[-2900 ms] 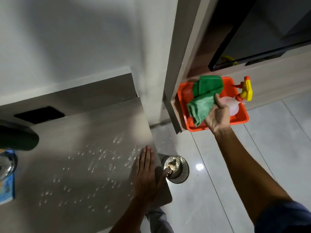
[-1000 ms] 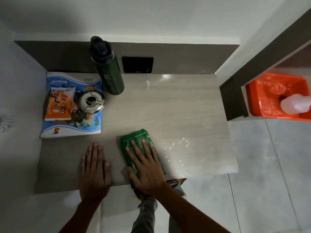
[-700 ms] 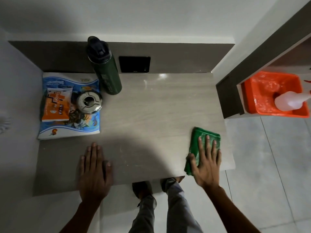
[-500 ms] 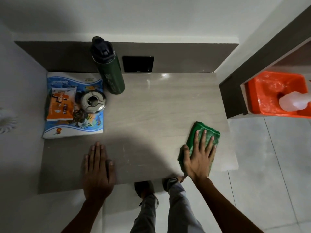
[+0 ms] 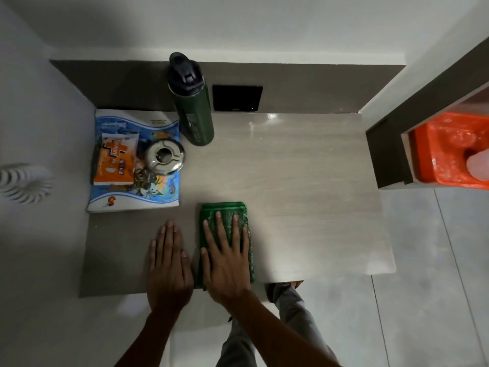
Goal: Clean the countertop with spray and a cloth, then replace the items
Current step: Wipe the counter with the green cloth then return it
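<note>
Presently, countertop (image 5: 291,168) front edge: left hand (image 5: 169,263) flat, fingers together, holding nothing; beside it, right hand (image 5: 225,258) spread, pressing folded green cloth (image 5: 225,210). Cloth likely soft, light, limp; best controlled by palm pressure.

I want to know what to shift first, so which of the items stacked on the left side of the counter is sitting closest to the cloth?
The blue booklet: its front right corner lies just left of the green cloth. The orange packet, ashtray and green bottle sit farther back.

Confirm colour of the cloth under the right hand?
Green cloth, flat under the right hand; head view, the only one.
</note>
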Available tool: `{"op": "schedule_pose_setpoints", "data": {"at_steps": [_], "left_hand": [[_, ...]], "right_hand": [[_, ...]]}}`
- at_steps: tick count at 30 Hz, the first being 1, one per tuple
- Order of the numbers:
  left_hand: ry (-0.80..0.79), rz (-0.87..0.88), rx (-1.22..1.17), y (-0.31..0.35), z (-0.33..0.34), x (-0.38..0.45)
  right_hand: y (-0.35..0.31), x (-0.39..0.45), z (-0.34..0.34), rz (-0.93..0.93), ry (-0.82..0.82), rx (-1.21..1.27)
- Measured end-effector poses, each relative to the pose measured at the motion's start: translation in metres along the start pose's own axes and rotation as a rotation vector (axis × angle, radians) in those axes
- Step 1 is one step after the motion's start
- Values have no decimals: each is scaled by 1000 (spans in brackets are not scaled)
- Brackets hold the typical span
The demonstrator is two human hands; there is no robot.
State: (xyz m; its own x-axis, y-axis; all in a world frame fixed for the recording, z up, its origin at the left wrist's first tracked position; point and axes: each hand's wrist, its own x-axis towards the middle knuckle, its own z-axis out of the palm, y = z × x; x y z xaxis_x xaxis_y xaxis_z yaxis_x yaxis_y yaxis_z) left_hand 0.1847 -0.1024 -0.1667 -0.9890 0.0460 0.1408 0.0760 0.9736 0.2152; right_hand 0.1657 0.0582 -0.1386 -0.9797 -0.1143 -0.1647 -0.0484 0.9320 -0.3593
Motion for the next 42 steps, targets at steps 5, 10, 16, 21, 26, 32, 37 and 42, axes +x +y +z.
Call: {"op": "schedule_pose_setpoints", "data": {"at_steps": [5, 10, 16, 21, 26, 32, 37, 42], "left_hand": [[-80, -56, -59, -4, 2, 3], [-43, -67, -68, -5, 8, 2], [-33, -74, -77, -1, 2, 2], [-16, -62, -68, 1, -1, 2], [-47, -75, -56, 2, -1, 4], [-61, -63, -68, 0, -3, 5], [-33, -52, -49, 2, -2, 5], [44, -17, -54, 1, -3, 2]], "right_hand": [[10, 64, -15, -27, 2, 39], [38, 150, -45, -12, 15, -8], [98, 234, -100, 74, 12, -52], [176, 226, -138, 221, 51, -67], [253, 168, -162, 457, 101, -18], [263, 76, -130, 636, 237, 5], [212, 15, -88, 567, 213, -1], [120, 3, -45, 361, 88, -29]]}}
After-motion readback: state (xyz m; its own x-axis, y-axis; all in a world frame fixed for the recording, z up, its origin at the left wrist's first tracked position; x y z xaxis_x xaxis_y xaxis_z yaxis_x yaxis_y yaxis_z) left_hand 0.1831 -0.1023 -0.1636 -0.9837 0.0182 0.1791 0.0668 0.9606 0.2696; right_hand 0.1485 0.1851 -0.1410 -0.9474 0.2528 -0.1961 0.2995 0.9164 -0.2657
